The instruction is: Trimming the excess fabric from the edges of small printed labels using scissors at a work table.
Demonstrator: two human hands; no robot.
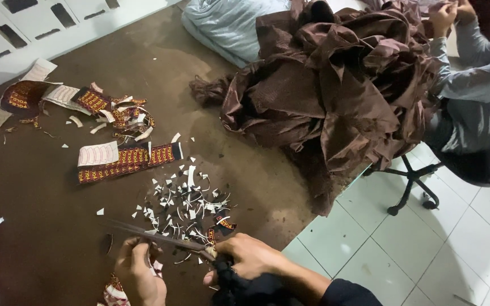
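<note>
Two bare hands enter from the lower edge of the head view. The left hand (139,273) is uncovered, without glove, ring or watch; its fingers are short-nailed, and no sleeve is visible above its wrist before the edge cuts it off. The right hand (249,256) is likewise ungloved and unadorned, its knuckles and forearm exposed. Farther up the right arm sits a dark sleeve (347,294), black or very deep navy, its cuff pushed up so that the forearm below it stays uncovered. The sleeve cloth appears plain and matte, with no visible stripe, button or seam detail. Nothing more of the body shows.
</note>
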